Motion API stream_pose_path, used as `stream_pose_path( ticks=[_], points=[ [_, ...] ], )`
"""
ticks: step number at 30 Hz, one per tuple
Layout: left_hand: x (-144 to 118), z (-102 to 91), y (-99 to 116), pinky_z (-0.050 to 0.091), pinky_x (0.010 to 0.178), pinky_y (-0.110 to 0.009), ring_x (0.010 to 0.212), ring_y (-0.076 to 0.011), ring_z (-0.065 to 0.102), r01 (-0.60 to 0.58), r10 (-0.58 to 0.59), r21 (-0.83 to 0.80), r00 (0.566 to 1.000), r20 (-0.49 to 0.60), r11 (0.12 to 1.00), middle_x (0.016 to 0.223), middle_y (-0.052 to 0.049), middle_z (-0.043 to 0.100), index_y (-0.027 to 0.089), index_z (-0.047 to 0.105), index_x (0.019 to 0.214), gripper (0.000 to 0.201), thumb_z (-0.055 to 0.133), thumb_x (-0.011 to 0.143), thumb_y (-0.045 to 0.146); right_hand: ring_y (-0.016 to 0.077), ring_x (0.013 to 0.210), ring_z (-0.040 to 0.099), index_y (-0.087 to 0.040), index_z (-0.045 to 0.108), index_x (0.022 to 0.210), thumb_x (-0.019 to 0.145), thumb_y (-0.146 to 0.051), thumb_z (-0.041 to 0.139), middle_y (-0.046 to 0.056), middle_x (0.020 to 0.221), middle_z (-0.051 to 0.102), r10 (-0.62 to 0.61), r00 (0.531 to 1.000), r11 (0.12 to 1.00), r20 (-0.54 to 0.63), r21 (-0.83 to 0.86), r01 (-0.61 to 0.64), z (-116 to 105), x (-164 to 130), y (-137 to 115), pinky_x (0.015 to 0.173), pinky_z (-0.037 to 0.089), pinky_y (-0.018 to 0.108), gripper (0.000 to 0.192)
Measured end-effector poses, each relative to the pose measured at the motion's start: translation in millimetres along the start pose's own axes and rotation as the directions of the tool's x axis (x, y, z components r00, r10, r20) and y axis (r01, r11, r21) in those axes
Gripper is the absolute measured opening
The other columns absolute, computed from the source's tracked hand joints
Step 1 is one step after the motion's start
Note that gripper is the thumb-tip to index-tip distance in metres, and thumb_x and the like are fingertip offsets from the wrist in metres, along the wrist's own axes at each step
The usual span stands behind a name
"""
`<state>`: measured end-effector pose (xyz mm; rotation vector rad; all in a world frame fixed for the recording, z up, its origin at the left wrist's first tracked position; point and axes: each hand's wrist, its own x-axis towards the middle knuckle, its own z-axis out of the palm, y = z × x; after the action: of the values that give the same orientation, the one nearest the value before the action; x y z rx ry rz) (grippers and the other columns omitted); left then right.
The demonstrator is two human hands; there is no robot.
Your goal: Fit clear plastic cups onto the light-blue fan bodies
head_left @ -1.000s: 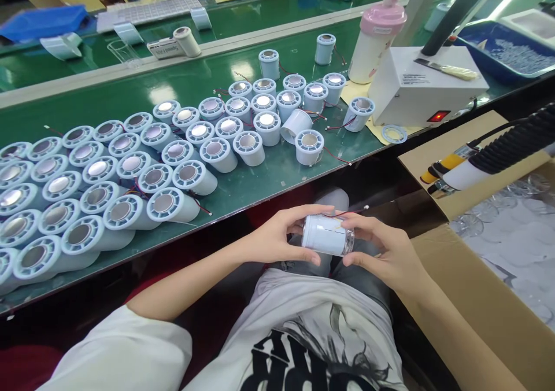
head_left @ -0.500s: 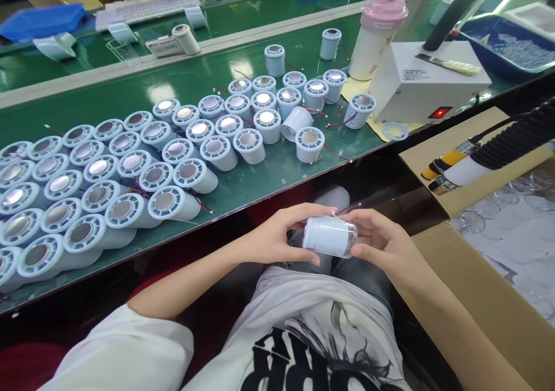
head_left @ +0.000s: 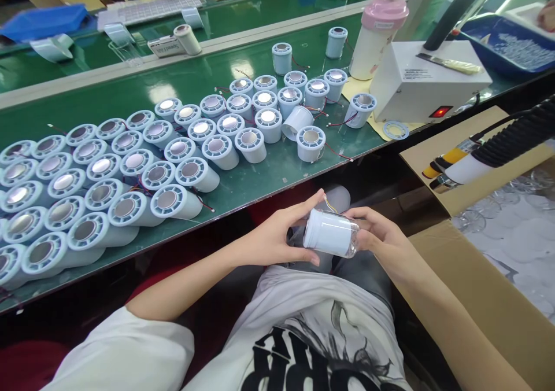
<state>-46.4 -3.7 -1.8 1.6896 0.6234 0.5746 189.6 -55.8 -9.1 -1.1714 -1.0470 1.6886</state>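
Note:
Above my lap, a light-blue plastic cylinder (head_left: pixel 328 233) lies on its side inside a clear plastic cup. My right hand (head_left: pixel 381 232) grips the clear cup (head_left: pixel 353 242) at its closed right end. Around the cylinder's left end is my left hand (head_left: pixel 290 229), its thumb below and its index finger raised along the upper side. The other left fingers are hidden behind the part. A thin yellowish wire (head_left: pixel 330 204) sticks up from behind the cylinder near the left index fingertip.
Many similar light-blue cylinders (head_left: pixel 186 174) with round metal discs stand on the green bench (head_left: pixel 243 180). One cylinder (head_left: pixel 297 122) lies tipped. At right are a white machine box (head_left: pixel 429 84), a pink-lidded bottle (head_left: pixel 377 38), a black hose tool (head_left: pixel 489 154) and a cardboard box (head_left: pixel 472 298) of clear cups.
My left index finger has lifted off the cylinder's upper side. The wire now points up to the left rather than right. At far right, another person's hand has appeared by the blue tray.

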Motion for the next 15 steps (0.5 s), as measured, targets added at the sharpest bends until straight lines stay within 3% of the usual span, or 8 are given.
stream_pose_path(
  ticks=[4,9,15],
  points=[
    [0.1,-2.0,1.0,0.036,0.118,-0.049,0.140,-0.0308,0.047,-0.036,0.035,0.052,0.999,0.014,0.998,0.155,-0.014,0.043,0.027,0.033,0.154,0.101,0.087,0.068,0.027,0.0155,0.069,0.068,-0.022,0.063,0.101,0.074,-0.057,0.080,0.001,0.079,0.071,0.026,1.000,0.998,-0.002,0.051,-0.026,0.7,-1.2,0.3,0.058,0.058,0.023,0.047],
    [0.5,-4.0,2.2,0.025,0.122,-0.054,0.150,-0.0340,0.029,-0.069,0.068,0.141,0.998,0.014,0.988,0.163,-0.013,0.026,0.028,0.037,0.152,0.100,0.088,0.067,0.030,0.0155,0.061,0.067,-0.020,0.061,0.100,0.075,-0.059,0.078,0.000,0.073,0.069,0.100,0.995,0.993,-0.028,0.066,-0.098,0.7,-2.2,3.7,0.055,0.061,0.026,0.049],
    [-0.3,-2.7,5.5,0.035,0.119,-0.048,0.138,-0.0310,0.049,-0.052,0.050,0.063,0.998,0.031,0.997,0.153,-0.013,0.047,0.026,0.041,0.150,0.093,0.087,0.070,0.030,0.0173,0.056,0.070,-0.019,0.057,0.094,0.080,-0.067,0.069,0.000,0.068,0.069,0.192,0.981,0.978,0.017,0.080,-0.192,3.4,-0.3,3.4,0.050,0.059,0.026,0.051]
  ],
)
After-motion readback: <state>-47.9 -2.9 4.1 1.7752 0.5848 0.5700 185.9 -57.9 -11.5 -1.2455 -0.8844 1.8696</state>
